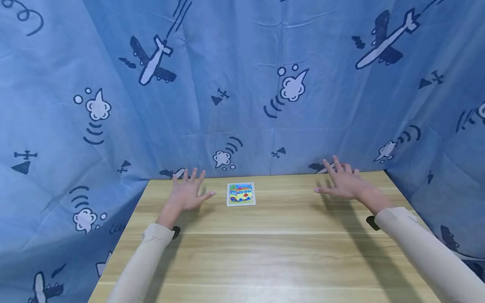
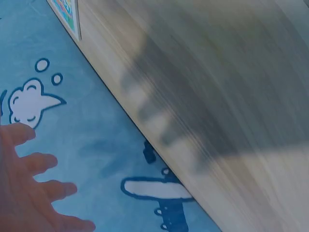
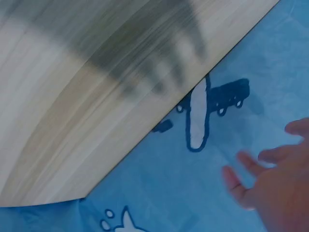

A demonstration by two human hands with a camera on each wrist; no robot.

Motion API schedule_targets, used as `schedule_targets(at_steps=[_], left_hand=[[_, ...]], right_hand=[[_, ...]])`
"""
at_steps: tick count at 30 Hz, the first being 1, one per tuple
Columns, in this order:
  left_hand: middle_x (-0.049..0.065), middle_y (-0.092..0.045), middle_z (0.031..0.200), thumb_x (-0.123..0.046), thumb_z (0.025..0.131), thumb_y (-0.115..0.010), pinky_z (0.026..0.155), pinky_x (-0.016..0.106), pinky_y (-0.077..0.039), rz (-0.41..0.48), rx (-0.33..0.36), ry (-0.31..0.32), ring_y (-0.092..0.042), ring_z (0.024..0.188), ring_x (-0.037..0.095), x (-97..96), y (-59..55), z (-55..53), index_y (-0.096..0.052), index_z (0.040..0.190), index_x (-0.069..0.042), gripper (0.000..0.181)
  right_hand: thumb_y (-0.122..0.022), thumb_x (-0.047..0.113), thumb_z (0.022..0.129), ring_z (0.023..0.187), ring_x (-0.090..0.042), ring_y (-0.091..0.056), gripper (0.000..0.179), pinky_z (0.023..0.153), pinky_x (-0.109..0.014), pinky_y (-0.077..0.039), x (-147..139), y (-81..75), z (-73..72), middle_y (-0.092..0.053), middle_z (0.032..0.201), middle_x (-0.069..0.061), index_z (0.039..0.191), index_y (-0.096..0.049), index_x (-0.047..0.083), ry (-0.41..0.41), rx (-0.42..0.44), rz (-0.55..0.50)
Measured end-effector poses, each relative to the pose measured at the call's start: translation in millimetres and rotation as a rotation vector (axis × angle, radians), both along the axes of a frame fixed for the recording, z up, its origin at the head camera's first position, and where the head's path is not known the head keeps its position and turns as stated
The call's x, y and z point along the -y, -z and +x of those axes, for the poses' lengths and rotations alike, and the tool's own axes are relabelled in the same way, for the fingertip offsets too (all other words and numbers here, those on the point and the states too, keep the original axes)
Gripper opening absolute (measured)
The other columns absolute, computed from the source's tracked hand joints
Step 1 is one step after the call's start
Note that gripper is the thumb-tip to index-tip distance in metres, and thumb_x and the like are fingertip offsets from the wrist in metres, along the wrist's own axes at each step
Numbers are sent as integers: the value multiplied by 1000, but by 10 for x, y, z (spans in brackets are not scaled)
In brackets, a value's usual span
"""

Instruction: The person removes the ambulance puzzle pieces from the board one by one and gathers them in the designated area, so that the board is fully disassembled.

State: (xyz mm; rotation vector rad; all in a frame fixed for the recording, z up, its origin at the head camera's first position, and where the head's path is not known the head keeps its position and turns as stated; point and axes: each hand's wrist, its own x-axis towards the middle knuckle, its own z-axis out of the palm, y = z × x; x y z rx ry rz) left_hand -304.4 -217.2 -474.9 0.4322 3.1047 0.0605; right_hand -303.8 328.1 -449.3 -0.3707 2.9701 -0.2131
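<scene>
A small square picture puzzle point(image 1: 241, 194) with a pale border and a yellow bus with a red cross lies flat near the table's far edge. Left of it my left hand point(image 1: 186, 194) hovers with fingers spread and nothing held. In the left wrist view, that hand point(image 2: 29, 183) shows at the lower left, and a corner of the puzzle point(image 2: 68, 15) peeks in at the top. Farther off on the right, my right hand point(image 1: 345, 183) also hovers, fingers apart and holding nothing. Its fingers point(image 3: 236, 186) appear against blue cloth in the right wrist view.
The wooden table point(image 1: 242, 261) carries shadows of both arms. A blue curtain point(image 1: 242, 118) printed with airplanes and clouds hangs right behind its far edge and along both sides. Dark bands point(image 1: 373, 223) sit at the wrists, by the pale sleeves point(image 1: 420, 248).
</scene>
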Motion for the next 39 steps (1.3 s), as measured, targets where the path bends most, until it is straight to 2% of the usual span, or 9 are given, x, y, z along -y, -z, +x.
schedule_targets(at_steps=[3, 6, 8, 11, 16, 22, 27, 34, 39], left_hand=[[21, -22, 175, -79, 99, -40, 124, 80, -17, 21, 10, 33, -27, 158, 53, -49, 34, -10, -20, 170, -16, 96], [23, -35, 169, -75, 102, -40, 125, 74, -25, 31, 11, 71, -40, 153, 49, -117, 48, -11, -20, 169, -13, 94], [25, -45, 163, -71, 104, -40, 124, 71, -30, 39, -1, 90, -48, 148, 47, -172, 68, -20, -23, 169, -10, 91], [27, -56, 150, -61, 107, -46, 119, 65, -42, 77, -27, 110, -59, 136, 45, -278, 130, -35, -36, 163, -6, 80], [20, -56, 129, -43, 106, -59, 105, 49, -54, 139, -54, 171, -60, 116, 33, -495, 266, -28, -59, 143, 1, 58], [18, -59, 142, -38, 106, -60, 115, 47, -52, 84, -43, 215, -62, 129, 32, -676, 415, -31, -61, 141, 3, 54], [21, -57, 149, -39, 106, -60, 123, 46, -45, 52, -38, 289, -57, 140, 34, -789, 489, -28, -56, 144, 5, 59], [20, -33, 171, -59, 105, -52, 135, 47, -24, 70, 71, 303, -27, 163, 35, -895, 579, -4, -37, 161, 0, 83], [16, -24, 176, -64, 106, -44, 136, 43, -19, 62, 104, 307, -19, 166, 30, -962, 630, -28, -27, 166, -3, 87]], right_hand=[[-58, 80, 91, 146, -62, -28, 112, 106, -84, -29, 131, -5, 29, -23, 166, -35, 166, -24, 4, -59, -89, -9], [-66, 68, 94, 132, -50, -45, 95, 100, -68, -39, 234, 8, 33, -44, 147, -30, 157, -42, 0, -120, -176, -30], [-70, 59, 96, 122, -44, -54, 82, 97, -63, -43, 294, 28, 30, -52, 137, -26, 148, -51, -3, -158, -225, -56], [-73, 43, 98, 103, -36, -65, 56, 89, -56, -52, 381, 79, 20, -63, 121, -21, 131, -64, -3, -215, -290, -70], [-75, 24, 98, 86, -26, -72, 25, 77, -46, -62, 565, 150, 40, -75, 100, -12, 107, -74, 1, -278, -313, -97], [-75, 22, 98, 84, -22, -72, 20, 77, -43, -62, 897, 249, 30, -76, 96, -9, 102, -75, 3, -314, -279, -140], [-76, 22, 96, 84, -21, -71, 17, 78, -43, -61, 1126, 320, -12, -76, 95, -8, 98, -75, 5, -320, -267, -147], [-75, 22, 97, 88, -21, -71, 19, 85, -45, -61, 1384, 392, -89, -77, 99, -10, 101, -76, 4, -293, -231, -173], [-74, 21, 97, 97, -26, -73, 19, 90, -46, -62, 1561, 426, -160, -78, 103, -12, 104, -77, 3, -277, -173, -216]])
